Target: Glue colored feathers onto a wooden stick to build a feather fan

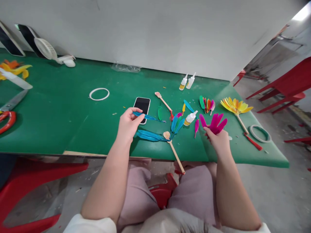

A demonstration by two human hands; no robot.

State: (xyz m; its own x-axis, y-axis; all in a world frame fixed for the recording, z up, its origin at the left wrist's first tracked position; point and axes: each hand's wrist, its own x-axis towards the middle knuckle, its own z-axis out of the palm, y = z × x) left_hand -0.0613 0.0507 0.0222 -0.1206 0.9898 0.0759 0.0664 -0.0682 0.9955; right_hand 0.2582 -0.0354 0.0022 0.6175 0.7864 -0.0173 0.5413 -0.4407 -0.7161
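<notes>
Between thumb and fingers, my left hand (130, 123) pinches a blue feather (152, 117), its quill pointing right. My right hand (217, 139) grips a small bunch of magenta feathers (216, 123) that fan upward. On the table between the hands lies a wooden fan handle (177, 156) with a round head (166, 135), its lower end past the front edge. Several blue feathers (150, 136) lie by that head, to its left. More blue and green feathers (177, 124) lie just above it. A glue bottle (190, 119) and a single magenta feather (196, 128) are near my right hand.
A phone (142, 106) lies behind my left hand. Another wooden handle (164, 102), two glue bottles (186, 82) and mixed feathers (207, 105) are farther back. A yellow feather fan (236, 108) and tape roll (260, 133) lie right; scissors (8, 119) and a small fan (46, 48) left.
</notes>
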